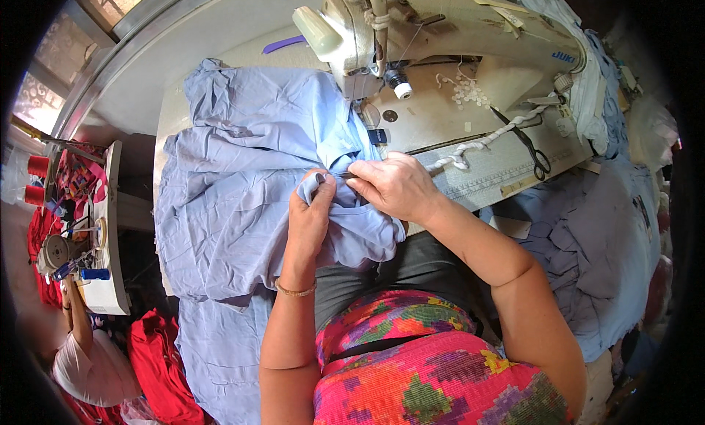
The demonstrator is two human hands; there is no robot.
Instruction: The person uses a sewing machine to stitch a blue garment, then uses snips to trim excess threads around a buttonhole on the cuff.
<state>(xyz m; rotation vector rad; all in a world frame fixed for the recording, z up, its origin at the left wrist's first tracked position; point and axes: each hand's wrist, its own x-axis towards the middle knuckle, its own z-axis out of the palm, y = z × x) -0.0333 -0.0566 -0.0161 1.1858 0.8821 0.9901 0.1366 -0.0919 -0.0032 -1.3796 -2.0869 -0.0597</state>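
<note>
A light blue cloth garment (228,161) lies in wrinkled folds over the left part of the sewing table and hangs down beside my lap. My left hand (307,216) grips a fold of it, with the cloth bunched between thumb and fingers. Close beside it, my right hand (396,186) is pinched closed at the garment's edge. A thin dark item shows at its fingertips, too small to name. Just beyond my hands stands the sewing machine (455,21), its needle area above the garment's right edge. A small dark label (377,136) lies by that edge.
Black scissors (530,150), a twisted white cord (485,141) and small pale discs (468,93) lie on the table to the right. Dark cloth (580,234) is heaped lower right. At the left, another person (92,366) works by red thread spools (37,177) and red cloth (158,366).
</note>
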